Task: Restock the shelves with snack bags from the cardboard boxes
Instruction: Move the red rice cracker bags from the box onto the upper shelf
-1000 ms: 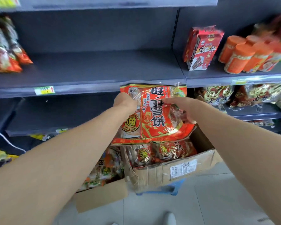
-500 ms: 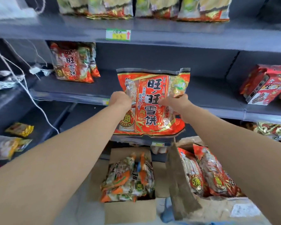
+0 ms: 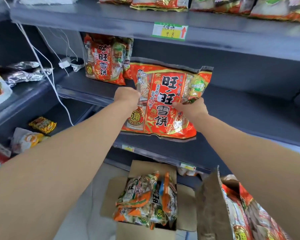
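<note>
A large red snack bag with black characters is held upright in front of the middle grey shelf. My left hand grips its left edge and my right hand grips its right side, thumb across the front. Matching red bags stand on the same shelf to the left. Below, an open cardboard box holds orange and green snack bags. A second box at lower right holds more red bags.
The upper shelf carries a row of bags and a yellow price tag. White cables hang at the left. A side rack at far left holds silver and yellow packets. Pale floor lies beside the boxes.
Both hands have lifted the red bag from the box up to the middle shelf's height. The view has swung up and left, bringing the stocked red bags closer.
</note>
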`<state>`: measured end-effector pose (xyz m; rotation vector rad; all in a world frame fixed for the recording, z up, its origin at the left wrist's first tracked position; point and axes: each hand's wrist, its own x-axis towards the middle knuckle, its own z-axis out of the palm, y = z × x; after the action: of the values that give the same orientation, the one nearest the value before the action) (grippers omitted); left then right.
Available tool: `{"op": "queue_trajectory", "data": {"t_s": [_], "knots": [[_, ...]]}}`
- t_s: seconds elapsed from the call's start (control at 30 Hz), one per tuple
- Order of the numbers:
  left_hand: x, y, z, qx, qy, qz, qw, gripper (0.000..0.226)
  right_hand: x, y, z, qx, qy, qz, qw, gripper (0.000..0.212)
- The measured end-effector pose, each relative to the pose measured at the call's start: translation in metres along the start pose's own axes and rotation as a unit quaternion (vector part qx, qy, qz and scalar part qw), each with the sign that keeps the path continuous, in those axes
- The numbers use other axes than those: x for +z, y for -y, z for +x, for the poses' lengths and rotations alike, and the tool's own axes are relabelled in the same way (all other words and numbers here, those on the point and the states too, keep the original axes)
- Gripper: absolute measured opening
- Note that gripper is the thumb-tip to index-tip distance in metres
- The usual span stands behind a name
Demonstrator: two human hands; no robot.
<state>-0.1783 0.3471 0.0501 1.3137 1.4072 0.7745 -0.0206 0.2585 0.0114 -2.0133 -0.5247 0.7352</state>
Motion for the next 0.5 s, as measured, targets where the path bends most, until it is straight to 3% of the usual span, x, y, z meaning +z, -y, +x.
{"op": "queue_trajectory", "data": {"t_s": [0.17,0.5], "knots": [[0.002,-0.004,0.059,0.013,-0.001,-0.034,0.999,0.008,0.03,0.02,0.034,-0.024,-0.038,0.002,0.999,0.085],[-0.003,-0.022,0.204,0.039,0.059,-0.061,0.996,0.024,0.11,0.079,0.116,-0.062,-0.146,-0.005,0.987,0.091]]}}
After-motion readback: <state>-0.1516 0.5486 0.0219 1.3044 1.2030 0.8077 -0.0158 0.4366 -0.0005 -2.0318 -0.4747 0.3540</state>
